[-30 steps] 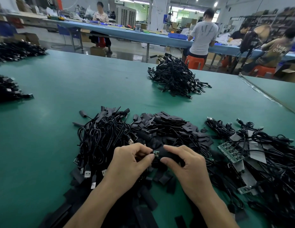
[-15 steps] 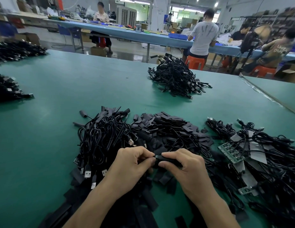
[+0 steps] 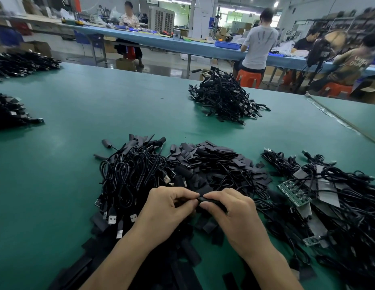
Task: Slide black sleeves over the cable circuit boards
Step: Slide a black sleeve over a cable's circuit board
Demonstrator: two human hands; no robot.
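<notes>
Pinching from both sides, the left hand (image 3: 167,210) and the right hand (image 3: 234,214) meet above the near middle of the green table (image 3: 57,164). Between them is one black sleeve (image 3: 207,199). The right thumb and forefinger clamp its body, and the left fingertips close on its left end, the other fingers curled under.

A second ago a sliver of green circuit board showed in the gap between the two thumbs. Half a second ago that gap had shut, and now only black shows there, with the fingertips touching. I judge that the board is fully inside, so this piece is done bar a last seating push.

The sleeve's long axis runs left to right, dipping slightly toward the right hand. Its mouth faces left, and I cannot tell where its cable leaves.

Beyond the hands lies the heap of loose sleeves (image 3: 213,162), with a tangle of cables (image 3: 130,176) to its left. To the right are cables with bare boards (image 3: 293,191), so plenty of work is left. A far pile (image 3: 224,97) sits well apart.
</notes>
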